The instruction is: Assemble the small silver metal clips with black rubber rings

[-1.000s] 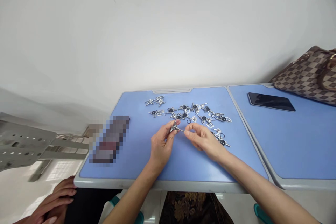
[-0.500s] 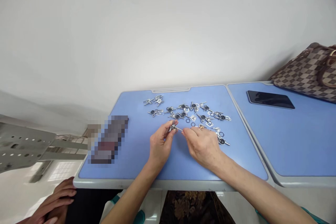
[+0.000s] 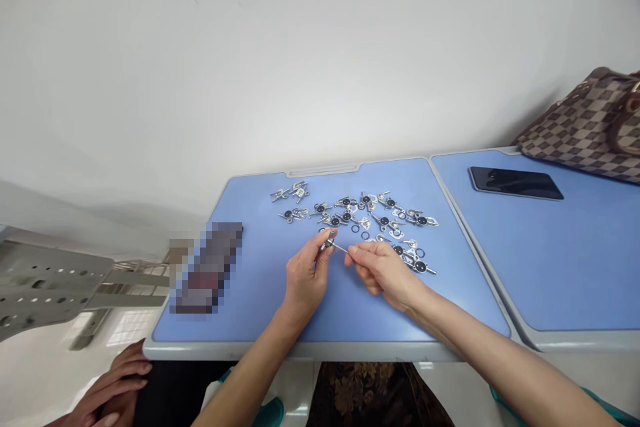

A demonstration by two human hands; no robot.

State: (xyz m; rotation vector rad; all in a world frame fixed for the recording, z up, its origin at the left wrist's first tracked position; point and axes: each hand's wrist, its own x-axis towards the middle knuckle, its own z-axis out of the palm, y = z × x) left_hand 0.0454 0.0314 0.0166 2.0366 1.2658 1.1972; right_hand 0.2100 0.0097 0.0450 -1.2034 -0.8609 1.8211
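Note:
Over the near middle of the blue desk (image 3: 260, 300), my left hand (image 3: 306, 273) is closed, pinching a small silver metal fitting (image 3: 327, 243) between thumb and fingers. A thin metal rod (image 3: 341, 249) runs from the fitting to my right hand (image 3: 387, 270), whose thumb and forefinger are pinched on it. Whether the rod is a tool or part of the fitting I cannot tell. Beyond my hands lie several similar silver fittings with round black centres (image 3: 384, 221), along with dark rings (image 3: 365, 235) and flat metal plates. A smaller group of silver pieces (image 3: 299, 192) sits at the far left.
A blurred-out rectangular object (image 3: 207, 270) lies on the desk's left side. On the adjoining right desk are a black phone (image 3: 517, 183) and a checkered bag (image 3: 583, 123). Another person's hands (image 3: 113, 383) rest at the lower left. The wall stands behind the desks.
My right hand's fingers have turned and curled, with the forefinger and thumb now clearly on the rod. The left hand keeps its hold on the fitting. The view has shifted slightly.

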